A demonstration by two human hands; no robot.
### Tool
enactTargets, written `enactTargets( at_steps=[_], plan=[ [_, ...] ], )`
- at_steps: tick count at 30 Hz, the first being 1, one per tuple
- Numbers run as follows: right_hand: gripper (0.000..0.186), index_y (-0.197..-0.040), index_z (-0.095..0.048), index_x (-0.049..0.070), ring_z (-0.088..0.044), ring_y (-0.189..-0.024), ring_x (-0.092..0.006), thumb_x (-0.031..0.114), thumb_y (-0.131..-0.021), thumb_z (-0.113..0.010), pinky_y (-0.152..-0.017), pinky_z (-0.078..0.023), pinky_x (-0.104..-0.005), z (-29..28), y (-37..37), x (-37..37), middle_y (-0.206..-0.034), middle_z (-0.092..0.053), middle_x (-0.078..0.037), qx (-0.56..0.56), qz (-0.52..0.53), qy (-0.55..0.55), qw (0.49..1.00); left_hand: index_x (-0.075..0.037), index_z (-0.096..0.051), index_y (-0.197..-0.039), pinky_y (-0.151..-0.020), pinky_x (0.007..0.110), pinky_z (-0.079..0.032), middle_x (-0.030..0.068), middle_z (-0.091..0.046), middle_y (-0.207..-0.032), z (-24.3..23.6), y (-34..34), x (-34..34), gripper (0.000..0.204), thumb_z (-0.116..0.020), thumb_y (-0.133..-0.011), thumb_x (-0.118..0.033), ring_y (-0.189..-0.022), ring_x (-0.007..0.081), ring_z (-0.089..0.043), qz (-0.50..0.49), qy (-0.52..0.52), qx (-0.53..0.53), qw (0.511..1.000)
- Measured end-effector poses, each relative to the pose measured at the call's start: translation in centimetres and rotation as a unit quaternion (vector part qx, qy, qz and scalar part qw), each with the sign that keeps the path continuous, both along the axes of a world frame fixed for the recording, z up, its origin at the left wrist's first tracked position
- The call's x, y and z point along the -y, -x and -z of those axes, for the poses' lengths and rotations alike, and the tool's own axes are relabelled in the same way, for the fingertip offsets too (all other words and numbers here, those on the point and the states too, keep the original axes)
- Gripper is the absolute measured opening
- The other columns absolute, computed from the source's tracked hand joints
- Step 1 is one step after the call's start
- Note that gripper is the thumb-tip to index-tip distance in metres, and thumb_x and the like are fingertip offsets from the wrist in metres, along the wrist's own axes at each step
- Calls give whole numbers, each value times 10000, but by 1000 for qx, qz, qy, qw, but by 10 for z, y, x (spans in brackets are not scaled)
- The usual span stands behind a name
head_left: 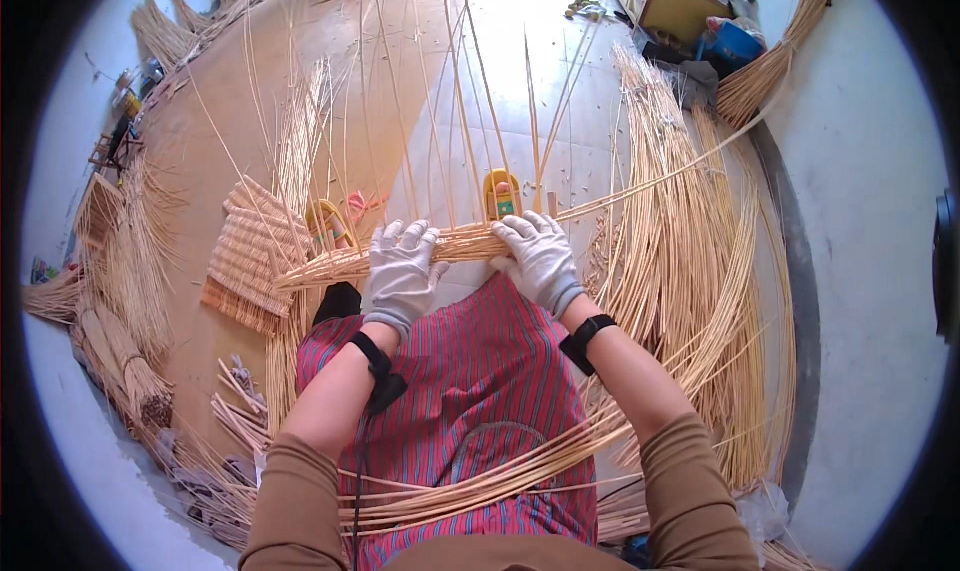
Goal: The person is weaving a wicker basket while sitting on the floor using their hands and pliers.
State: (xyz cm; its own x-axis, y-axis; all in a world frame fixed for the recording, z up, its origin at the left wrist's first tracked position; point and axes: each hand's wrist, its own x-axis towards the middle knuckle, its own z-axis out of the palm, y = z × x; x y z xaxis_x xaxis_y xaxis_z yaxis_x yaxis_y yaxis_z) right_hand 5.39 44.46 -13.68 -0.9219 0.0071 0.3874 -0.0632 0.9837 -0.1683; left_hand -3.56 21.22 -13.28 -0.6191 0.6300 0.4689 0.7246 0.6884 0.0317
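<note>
Head view: gloved left hand point(402, 274) and gloved right hand point(541, 259) grasp a woven wicker band point(466, 244).

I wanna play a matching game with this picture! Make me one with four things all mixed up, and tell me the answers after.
Things
1. Lap cloth
2. Blue container
3. Cane strip
4. Woven panel

Clues
A. held by the gloved left hand and right hand
B. left of both hands
C. reddish, with stripes
D. at the upper right

Right pairs: 1-C, 2-D, 3-A, 4-B
</note>
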Motion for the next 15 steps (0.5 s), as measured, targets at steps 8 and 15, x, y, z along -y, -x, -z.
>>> enactTargets(
  at_steps=[8,15],
  plan=[
    [772,-1361,-614,95,-537,-1233,-289,553,-758,-760,-1157,-324,-488,3,53,-10,-1263,-624,-86,-98,25,17,995,5,-563,-1323,-1131,487,-358,191,-607,-1312,-2,50,-27,631,-712,-889,-428,-1260,356,-552,75,-31,57,995],
    [641,-1184,-645,109,-558,-1128,-288,543,-725,-751,-1118,-353,-494,18,58,-10,-1110,-630,-63,-99,11,34,994,-16,-600,-1276,-1007,455,-431,182,-660,-1195,6,43,-42,580,-724,-868,-410,-1162,354,-606,23,3,86,996]
  ],
)
